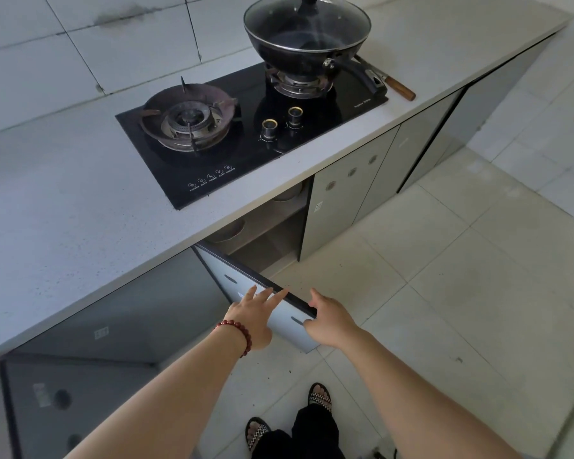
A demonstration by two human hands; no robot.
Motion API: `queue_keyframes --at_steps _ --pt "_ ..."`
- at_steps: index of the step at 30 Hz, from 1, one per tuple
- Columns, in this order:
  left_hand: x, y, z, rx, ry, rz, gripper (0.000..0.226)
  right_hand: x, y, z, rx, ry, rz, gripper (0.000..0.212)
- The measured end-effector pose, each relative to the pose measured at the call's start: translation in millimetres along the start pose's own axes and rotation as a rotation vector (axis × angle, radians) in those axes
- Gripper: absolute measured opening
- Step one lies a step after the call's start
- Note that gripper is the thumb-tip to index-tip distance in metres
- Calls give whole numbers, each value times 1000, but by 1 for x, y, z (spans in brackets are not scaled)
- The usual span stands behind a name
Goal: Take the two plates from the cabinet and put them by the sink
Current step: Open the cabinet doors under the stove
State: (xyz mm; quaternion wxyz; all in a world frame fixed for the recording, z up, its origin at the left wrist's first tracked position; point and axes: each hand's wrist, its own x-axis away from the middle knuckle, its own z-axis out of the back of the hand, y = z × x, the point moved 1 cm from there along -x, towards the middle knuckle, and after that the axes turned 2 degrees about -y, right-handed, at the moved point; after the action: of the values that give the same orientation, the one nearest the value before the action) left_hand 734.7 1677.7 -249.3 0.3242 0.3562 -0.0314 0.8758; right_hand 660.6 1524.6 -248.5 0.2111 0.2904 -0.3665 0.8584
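The task looks to be at its very start. Directly below the hob [246, 150], the cabinet [272, 226] stands open, with the cabinet door [221, 270] swung out toward the person. The left hand [252, 313] lays straight fingers on the door's top edge, its grip wide and holding nothing. The right hand [328, 321] pinches that same edge between thumb and fingers, its grip narrow on the door.

The plates are probably the two pale dishes on the shelf under the hob. The nearer dish [227, 230] sits below the hob's front edge and the farther dish [287, 193] below its right end. The tabletop [80, 193] lip half hides both, so I cannot tell their shape for certain. Neither is lifted yet. No sink is in view, so fetching both and carrying them there is all left to do.
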Motion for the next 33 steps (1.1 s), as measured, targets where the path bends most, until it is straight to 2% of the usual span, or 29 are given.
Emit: queue_keyframes --at_steps 3,8,19,26,33 --pt "7 -5 -1 16 11 4 85 5 -1 -6 -49 -7 -3 58" --pt "15 -12 -6 11 23 5 86 17 -3 -22 -136 -48 -28 75" --pt "26 -9 -2 24 50 -35 86 32 1 -32 -261 -213 -36 82" --pt "31 2 24 46 126 -67 87 38 5 -18 -222 -167 -15 80" --pt "12 31 47 46 144 -84 87 29 10 26 -219 -111 65 82"
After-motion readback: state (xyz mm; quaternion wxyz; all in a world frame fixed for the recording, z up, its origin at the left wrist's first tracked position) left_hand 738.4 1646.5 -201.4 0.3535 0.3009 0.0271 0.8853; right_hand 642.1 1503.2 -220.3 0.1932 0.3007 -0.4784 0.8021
